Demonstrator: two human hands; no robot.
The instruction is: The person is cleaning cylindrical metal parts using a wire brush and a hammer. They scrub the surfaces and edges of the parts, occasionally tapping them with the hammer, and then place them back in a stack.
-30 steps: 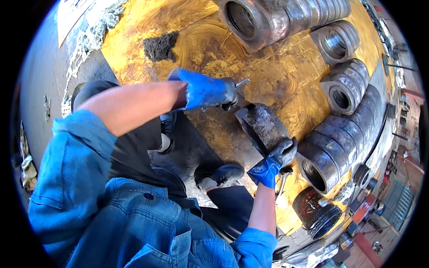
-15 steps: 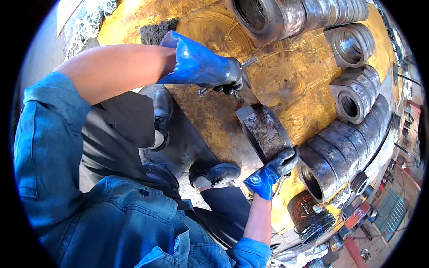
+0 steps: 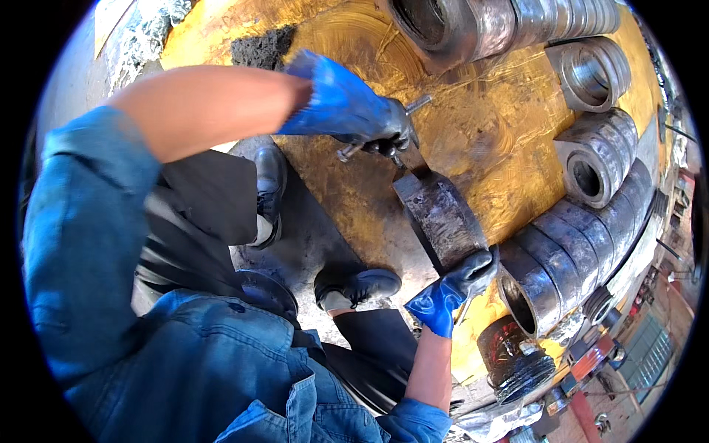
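Gripping the ring (image 3: 444, 218) at its near end with our right hand (image 3: 473, 275), left hand (image 3: 385, 125) clenched around a tool (image 3: 419, 103), we judge the ring heavy, rigid, perhaps greasy, best held by its wall. It sits between both hands, left of the cylinders (image 3: 569, 240).

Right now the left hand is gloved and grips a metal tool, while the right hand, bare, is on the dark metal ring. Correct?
Not quite: the right hand isn't bare; the head view shows it in a blue glove. The gloved left hand does grip a metal tool, and the right is on the dark metal ring.
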